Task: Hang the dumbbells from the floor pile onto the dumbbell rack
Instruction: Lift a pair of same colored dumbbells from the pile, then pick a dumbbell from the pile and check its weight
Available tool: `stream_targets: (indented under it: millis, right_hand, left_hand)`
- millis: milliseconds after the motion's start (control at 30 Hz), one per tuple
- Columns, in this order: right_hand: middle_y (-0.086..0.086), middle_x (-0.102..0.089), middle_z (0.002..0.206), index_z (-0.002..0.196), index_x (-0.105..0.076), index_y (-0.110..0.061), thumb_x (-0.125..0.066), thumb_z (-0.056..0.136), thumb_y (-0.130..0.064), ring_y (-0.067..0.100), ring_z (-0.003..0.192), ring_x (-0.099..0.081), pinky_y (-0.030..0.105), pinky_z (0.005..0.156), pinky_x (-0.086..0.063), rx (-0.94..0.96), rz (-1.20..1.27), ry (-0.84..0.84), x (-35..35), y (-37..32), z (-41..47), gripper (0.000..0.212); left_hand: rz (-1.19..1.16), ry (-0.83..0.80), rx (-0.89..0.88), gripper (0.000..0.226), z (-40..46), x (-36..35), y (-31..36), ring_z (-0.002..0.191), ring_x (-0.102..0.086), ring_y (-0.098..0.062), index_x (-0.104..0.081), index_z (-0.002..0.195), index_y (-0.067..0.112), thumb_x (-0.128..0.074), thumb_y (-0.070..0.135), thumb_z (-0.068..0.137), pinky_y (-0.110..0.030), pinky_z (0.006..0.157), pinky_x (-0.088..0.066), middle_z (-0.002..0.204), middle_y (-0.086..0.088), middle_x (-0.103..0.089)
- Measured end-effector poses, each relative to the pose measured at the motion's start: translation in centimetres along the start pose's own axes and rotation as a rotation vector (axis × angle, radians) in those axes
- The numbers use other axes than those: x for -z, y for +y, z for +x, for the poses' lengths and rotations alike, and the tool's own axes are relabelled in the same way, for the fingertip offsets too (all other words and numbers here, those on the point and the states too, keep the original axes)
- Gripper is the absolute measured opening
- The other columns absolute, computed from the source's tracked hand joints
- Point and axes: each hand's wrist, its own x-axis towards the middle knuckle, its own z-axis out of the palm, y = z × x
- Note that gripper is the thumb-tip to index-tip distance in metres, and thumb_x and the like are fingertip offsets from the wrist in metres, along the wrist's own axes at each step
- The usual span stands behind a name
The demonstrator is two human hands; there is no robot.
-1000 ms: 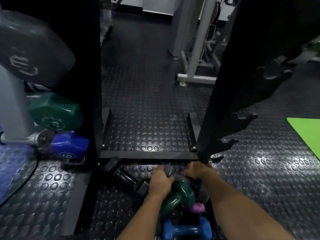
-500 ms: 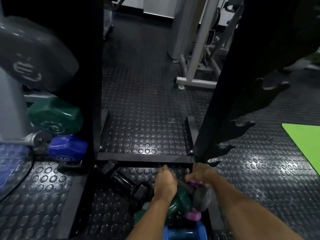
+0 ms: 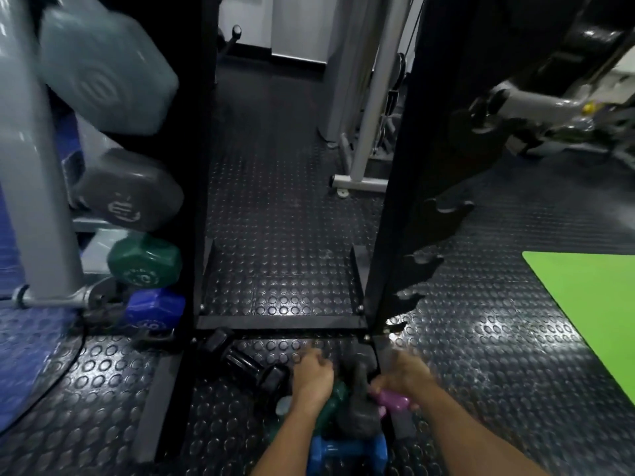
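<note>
The floor pile lies at the bottom centre, in front of the black dumbbell rack (image 3: 398, 187). My left hand (image 3: 311, 379) is curled over a green dumbbell (image 3: 338, 395) in the pile. My right hand (image 3: 403, 374) grips a small pink dumbbell (image 3: 395, 400). A grey dumbbell (image 3: 357, 410) sits between my hands, with a blue dumbbell (image 3: 347, 451) below it. A black dumbbell (image 3: 240, 360) lies on the floor to the left. Empty hooks (image 3: 424, 261) stick out from the rack's right upright.
The rack's left upright (image 3: 197, 187) carries grey (image 3: 130, 197), green (image 3: 144, 261) and blue (image 3: 154, 309) dumbbells. A grey machine post (image 3: 37, 187) stands at the left. A green mat (image 3: 591, 297) lies at the right, with white machine frames (image 3: 364, 146) behind.
My right hand has shifted right, off the grey dumbbell, and now holds the pink one. My left hand stays on the pile. The view has tilted up.
</note>
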Motion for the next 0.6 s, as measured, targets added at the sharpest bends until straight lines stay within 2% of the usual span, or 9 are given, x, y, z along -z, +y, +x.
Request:
stream_targets:
  millis: [67,133,167,233,300,367,467,533,600]
  right_hand:
    - [-0.006,-0.062,0.081,0.099,-0.063,-0.026,-0.072,0.077,-0.035,0.006,0.064,-0.056,0.017,0.055,-0.051,0.03,-0.012,0.1,-0.4,-0.8,-1.5,0.026]
    - [-0.008,-0.055,0.074,0.094,-0.057,-0.027,-0.07,0.082,-0.03,0.005,0.062,-0.056,0.011,0.047,-0.042,0.112,-0.084,0.125,0.1,-1.8,-3.8,0.018]
    - [-0.008,-0.053,0.078,0.095,-0.054,-0.028,-0.073,0.083,-0.026,0.007,0.068,-0.06,0.01,0.051,-0.042,0.131,-0.128,0.127,0.8,-2.3,-4.5,0.022]
    - [-0.001,-0.057,0.101,0.106,-0.057,-0.031,-0.081,0.077,-0.025,0.018,0.093,-0.064,0.021,0.068,-0.048,0.208,-0.233,0.157,2.7,-3.1,-5.8,0.038]
    - [0.006,-0.053,0.117,0.117,-0.056,-0.03,-0.086,0.068,-0.031,0.026,0.105,-0.062,0.03,0.078,-0.052,0.259,-0.258,0.173,4.7,-3.8,-7.1,0.057]
    - [0.002,-0.055,0.108,0.105,-0.054,-0.031,-0.086,0.062,-0.036,0.021,0.096,-0.061,0.028,0.071,-0.051,0.288,-0.196,0.199,6.6,-3.6,-8.5,0.054]
    - [-0.008,-0.059,0.088,0.083,-0.05,-0.031,-0.084,0.059,-0.037,0.009,0.083,-0.057,0.023,0.057,-0.044,0.311,-0.023,0.262,8.3,-2.2,-10.3,0.042]
    - [-0.011,-0.061,0.081,0.081,-0.051,-0.032,-0.083,0.055,-0.043,0.006,0.077,-0.058,0.022,0.054,-0.044,0.343,0.062,0.305,8.5,-1.5,-11.6,0.043]
    - [-0.008,-0.065,0.074,0.08,-0.054,-0.03,-0.08,0.053,-0.05,0.005,0.07,-0.061,0.025,0.056,-0.05,0.378,0.159,0.337,8.5,-0.9,-12.6,0.043]
  left_hand:
    - [-0.008,-0.044,-0.019,0.024,-1.0,-0.1,0.9,0.083,-0.063,-0.012,-0.067,0.117,0.012,-0.053,0.022,0.1,-0.031,0.083,-0.053,0.108,-0.002,-0.071]
    - [-0.01,-0.047,-0.023,0.027,-2.0,0.3,1.8,0.095,-0.062,-0.014,-0.065,0.124,0.013,-0.053,0.022,0.101,-0.023,0.08,-0.046,0.123,-0.003,-0.069]
    - [-0.01,-0.048,-0.016,0.03,-2.3,0.6,2.2,0.096,-0.062,-0.014,-0.064,0.128,0.015,-0.053,0.021,0.101,-0.019,0.075,-0.044,0.126,-0.003,-0.068]
    - [-0.036,-0.04,0.012,0.029,-2.9,1.2,2.5,0.092,-0.064,-0.014,-0.066,0.126,0.016,-0.053,0.02,0.1,-0.019,0.071,-0.047,0.123,-0.005,-0.07]
    - [-0.084,-0.017,0.079,0.025,-3.4,1.5,2.3,0.1,-0.067,-0.023,-0.071,0.115,0.017,-0.054,0.023,0.098,-0.028,0.084,-0.052,0.117,-0.007,-0.072]
    - [-0.171,-0.014,0.124,0.018,-4.6,1.7,2.1,0.1,-0.065,-0.024,-0.069,0.103,0.017,-0.055,0.029,0.1,-0.031,0.088,-0.051,0.106,-0.002,-0.071]
    - [-0.341,-0.068,0.137,0.029,-6.9,2.5,2.9,0.078,-0.059,-0.018,-0.063,0.097,0.015,-0.056,0.043,0.1,-0.031,0.072,-0.047,0.083,0.002,-0.061]
    - [-0.454,-0.198,0.221,0.037,-8.1,3.3,3.7,0.08,-0.065,-0.019,-0.062,0.106,0.014,-0.059,0.049,0.098,-0.032,0.065,-0.055,0.095,-0.004,-0.067]
    - [-0.532,-0.297,0.243,0.04,-8.7,3.9,4.6,0.092,-0.072,-0.027,-0.063,0.114,0.014,-0.061,0.051,0.098,-0.037,0.072,-0.061,0.108,-0.011,-0.072]
